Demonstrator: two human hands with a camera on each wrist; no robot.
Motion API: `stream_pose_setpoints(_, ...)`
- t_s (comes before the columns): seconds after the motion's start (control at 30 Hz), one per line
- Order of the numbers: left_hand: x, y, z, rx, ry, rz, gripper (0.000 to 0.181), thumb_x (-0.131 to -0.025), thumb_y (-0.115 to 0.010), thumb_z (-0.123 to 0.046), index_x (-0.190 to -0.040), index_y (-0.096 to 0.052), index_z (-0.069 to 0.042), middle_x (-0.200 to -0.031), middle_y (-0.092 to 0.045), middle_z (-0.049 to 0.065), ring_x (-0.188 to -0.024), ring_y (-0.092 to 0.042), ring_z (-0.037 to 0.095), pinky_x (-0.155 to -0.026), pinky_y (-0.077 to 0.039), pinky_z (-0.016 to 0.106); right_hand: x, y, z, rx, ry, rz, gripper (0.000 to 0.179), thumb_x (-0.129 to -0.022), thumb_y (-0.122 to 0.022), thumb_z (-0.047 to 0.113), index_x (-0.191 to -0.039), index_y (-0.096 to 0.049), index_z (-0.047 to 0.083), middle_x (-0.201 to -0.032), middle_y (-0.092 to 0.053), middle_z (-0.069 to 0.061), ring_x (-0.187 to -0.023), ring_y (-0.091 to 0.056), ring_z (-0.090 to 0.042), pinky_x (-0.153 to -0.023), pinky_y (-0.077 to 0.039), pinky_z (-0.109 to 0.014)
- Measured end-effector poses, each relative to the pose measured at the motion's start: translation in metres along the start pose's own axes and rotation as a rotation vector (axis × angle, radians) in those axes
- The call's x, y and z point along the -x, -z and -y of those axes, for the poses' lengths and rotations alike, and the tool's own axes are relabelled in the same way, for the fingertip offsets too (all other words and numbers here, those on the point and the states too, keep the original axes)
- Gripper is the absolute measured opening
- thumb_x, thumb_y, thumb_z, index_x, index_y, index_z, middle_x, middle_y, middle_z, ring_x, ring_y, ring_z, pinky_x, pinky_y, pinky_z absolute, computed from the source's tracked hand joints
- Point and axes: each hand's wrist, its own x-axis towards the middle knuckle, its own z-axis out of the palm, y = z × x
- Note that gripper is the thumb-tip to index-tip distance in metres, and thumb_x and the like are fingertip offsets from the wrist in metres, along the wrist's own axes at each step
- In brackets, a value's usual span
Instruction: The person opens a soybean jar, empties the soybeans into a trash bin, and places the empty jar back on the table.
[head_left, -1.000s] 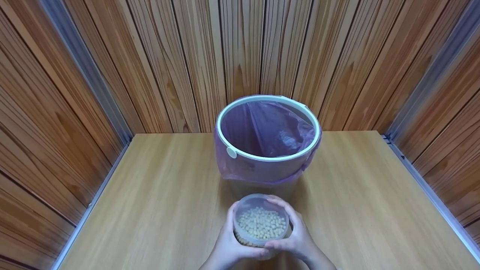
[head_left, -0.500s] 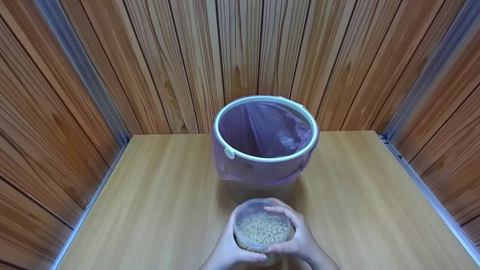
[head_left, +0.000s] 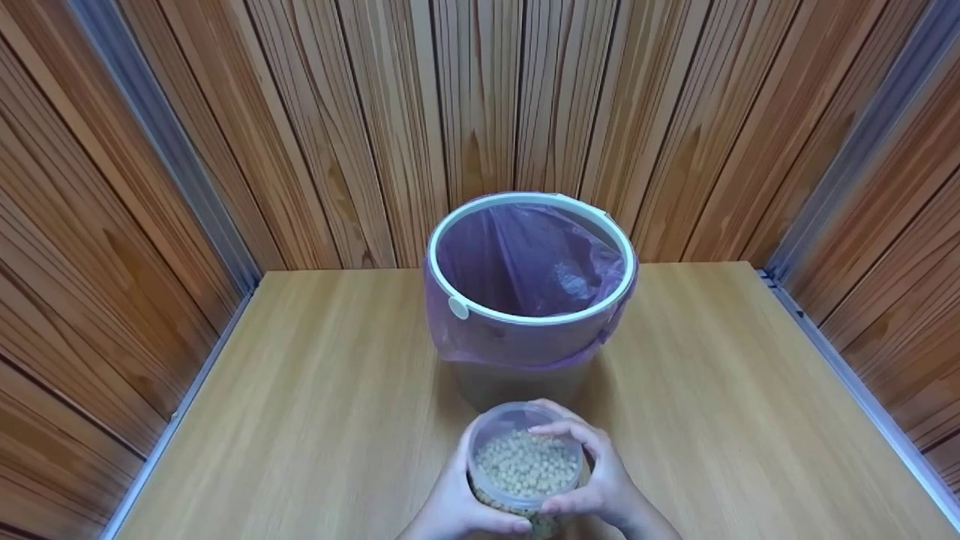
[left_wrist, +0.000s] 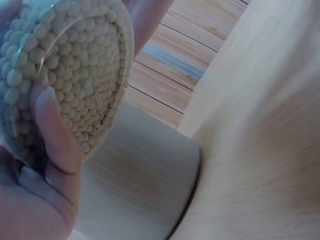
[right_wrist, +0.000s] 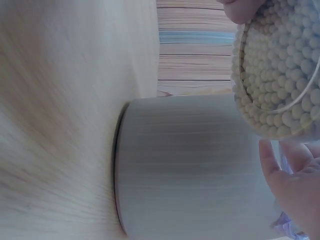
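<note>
Both hands hold a clear round plastic tub (head_left: 489, 433) low in the middle of the head view, in front of the bin. Small pale round pellets (head_left: 529, 463) fill much of it. My left hand (head_left: 465, 499) curls round its left side, thumb along the front and a finger under the base (left_wrist: 85, 75). At the right side, my right hand (head_left: 604, 480) grips near the rim, thumb in front and fingers at the back edge. Both wrist views show the tub's underside, raised off the table, with pellets pressed against it.
A bin (head_left: 517, 382) stands on the wooden table (head_left: 337, 390), lined with a purple plastic bag (head_left: 510, 345) folded over its edge. A white ring (head_left: 540, 319) holds the bag's rim. Wood-plank walls (head_left: 480, 112) with metal strips enclose the back and sides.
The tub has moved slightly down the head view, toward the person, both hands with it. Bin and bag look the same.
</note>
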Motion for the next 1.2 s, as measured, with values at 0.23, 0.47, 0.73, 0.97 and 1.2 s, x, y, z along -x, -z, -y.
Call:
stream_pose_setpoints(0.23,-0.001,0.001,0.0,0.041,-0.006,0.025,0.119,-0.06,-0.093,-0.005,-0.154,-0.021,-0.012,-0.151,-0.036,0.014,-0.132,-0.04,0.027,-0.108,-0.039,0.023,-0.002,0.001,0.001,-0.071,0.03,0.042,0.057,-0.071,-0.085,0.019,-0.121,-0.063,0.003,-0.146,-0.048,-0.025,-0.135,-0.05,-0.03,-0.111,-0.038,-0.034)
stream_pose_setpoints(0.47,0.003,0.004,0.002,0.047,-0.005,0.049,0.119,-0.061,-0.093,-0.008,-0.155,-0.02,-0.008,-0.15,-0.036,0.015,-0.132,-0.041,0.027,-0.108,-0.039,0.023,0.002,0.0,0.001,-0.071,-0.001,0.053,0.055,-0.069,-0.083,0.016,-0.12,-0.064,0.006,-0.148,-0.048,-0.023,-0.136,-0.049,-0.028,-0.111,-0.037,-0.035)
stream_pose_setpoints(0.73,0.004,0.007,0.001,0.079,0.02,0.09,0.119,-0.063,-0.092,-0.008,-0.155,-0.018,-0.009,-0.151,-0.036,0.015,-0.132,-0.042,0.026,-0.108,-0.04,0.026,0.002,0.001,0.001,-0.105,-0.008,0.074,0.051,-0.073,-0.083,0.022,-0.119,-0.065,0.008,-0.146,-0.048,-0.025,-0.137,-0.047,-0.028,-0.111,-0.034,-0.038)
stream_pose_setpoints(0.97,0.001,0.009,0.004,0.1,0.004,0.124,0.12,-0.063,-0.092,-0.008,-0.156,-0.017,-0.01,-0.152,-0.035,0.014,-0.134,-0.042,0.025,-0.109,-0.039,0.026,0.001,0.003,-0.002,-0.156,0.001,0.09,0.052,-0.07,-0.084,0.018,-0.117,-0.066,0.006,-0.146,-0.047,-0.027,-0.137,-0.047,-0.03,-0.113,-0.035,-0.035)
stream_pose_setpoints(1.2,0.001,0.012,0.004,0.207,-0.027,0.281,0.113,-0.068,-0.089,-0.011,-0.156,-0.018,-0.01,-0.155,-0.036,0.011,-0.138,-0.04,0.023,-0.116,-0.03,0.03,-0.005,0.004,-0.007,-0.341,0.097,0.207,0.051,-0.074,-0.079,0.018,-0.119,-0.063,0.001,-0.146,-0.045,-0.032,-0.137,-0.045,-0.036,-0.111,-0.039,-0.04)
